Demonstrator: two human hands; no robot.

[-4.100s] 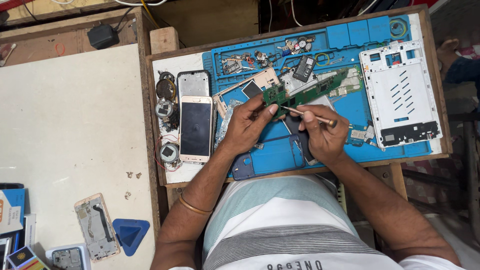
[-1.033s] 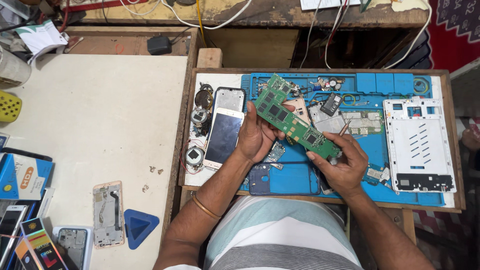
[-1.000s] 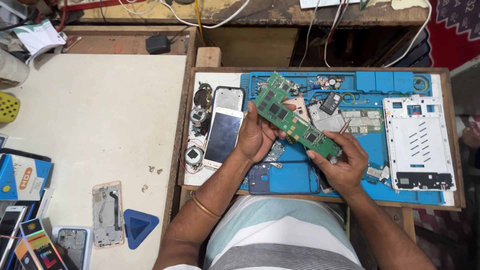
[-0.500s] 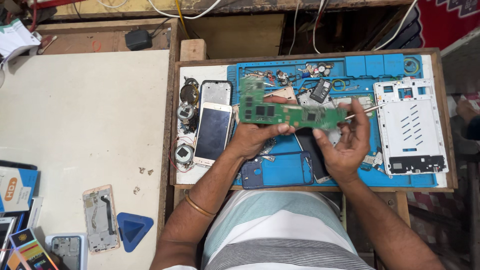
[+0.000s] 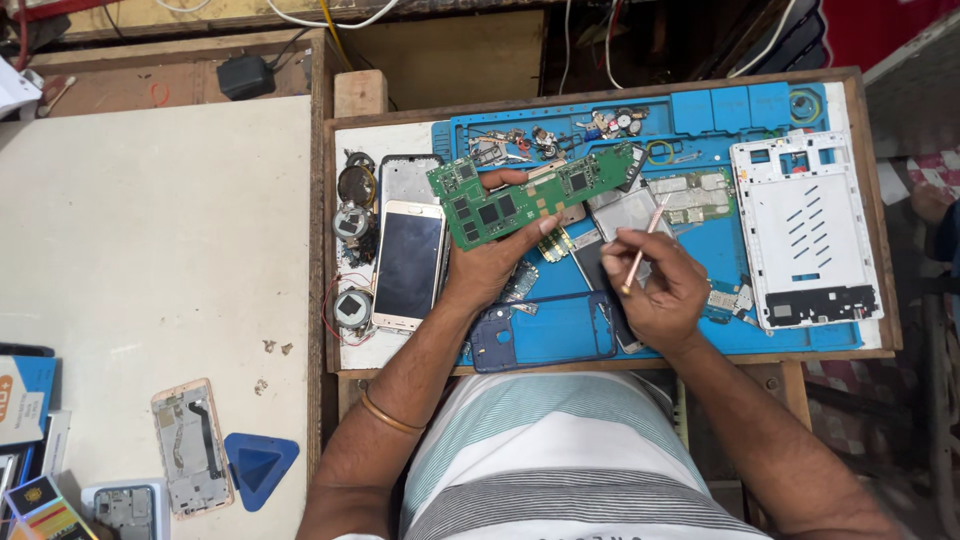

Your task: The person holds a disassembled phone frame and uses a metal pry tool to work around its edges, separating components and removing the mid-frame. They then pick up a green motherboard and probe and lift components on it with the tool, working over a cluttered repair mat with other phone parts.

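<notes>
A: What's going on at the bench right now?

B: The left hand [image 5: 490,268] is pinching a long green circuit board [image 5: 530,193] by its lower edge, holding it up over the blue work mat [image 5: 720,250] on the table [image 5: 600,110]. The right hand [image 5: 655,285] is gripping a thin stick tool [image 5: 643,247] like a pen (tip pointing up toward the board, not touching it).

A: And beside them?

B: A gold phone [image 5: 408,264] is lying just left of the hand, and a white back frame [image 5: 803,228] is sitting far right.
</notes>
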